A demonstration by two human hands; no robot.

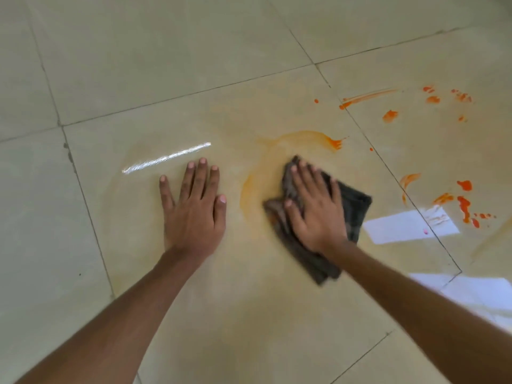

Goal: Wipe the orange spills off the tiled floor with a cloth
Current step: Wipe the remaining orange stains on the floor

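Observation:
My right hand [315, 206] presses flat on a crumpled dark grey cloth [356, 212] on the beige tiled floor [249, 314]. A pale orange smear [249, 195] curves around the cloth's left and far side, ending in a brighter orange streak [335, 144]. My left hand [194, 209] lies flat on the floor to the left, fingers spread, holding nothing. Bright orange blotches [464, 203] sit on the tile to the right, and more orange marks [390, 115] lie further away at the upper right.
Dark grout lines [86, 200] divide the large glossy tiles. Bright window reflections [401, 227] shine on the floor at the right, and a thin glare streak [166, 157] lies beyond my left hand.

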